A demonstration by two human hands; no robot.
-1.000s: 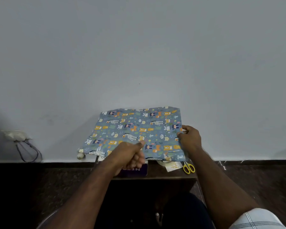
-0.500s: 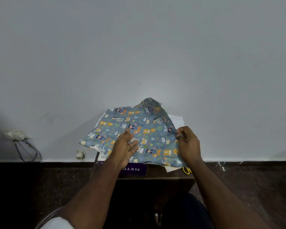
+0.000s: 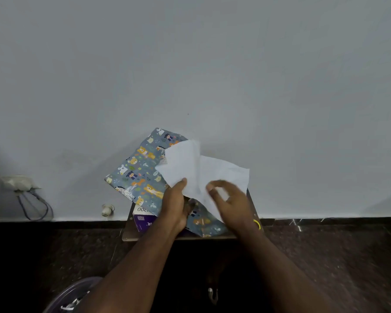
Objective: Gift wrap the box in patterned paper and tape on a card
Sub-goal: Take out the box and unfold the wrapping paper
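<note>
2 hands over a small tabletop set against a pale wall, w/ the patterned paper half flipped so its white underside shows on the right & the blue animal print on the left. Left hand has its grip pinching the paper near the middle, thumb up on the white side, fingers tucked under. Right hand is blurry, fingers loosely curled over the white part; can't tell if that grip actually has hold of the paper or is just touching it. Paper's far end sticks up toward the wall, near end drapes to the tabletop's front edge. Box is purple & white, mostly buried under the paper, only its left corner peeking out beside the left wrist. Bit of yellow scissor handle shows just beside the right wrist. Wall socket w/ cables sits well off to the left.
</note>
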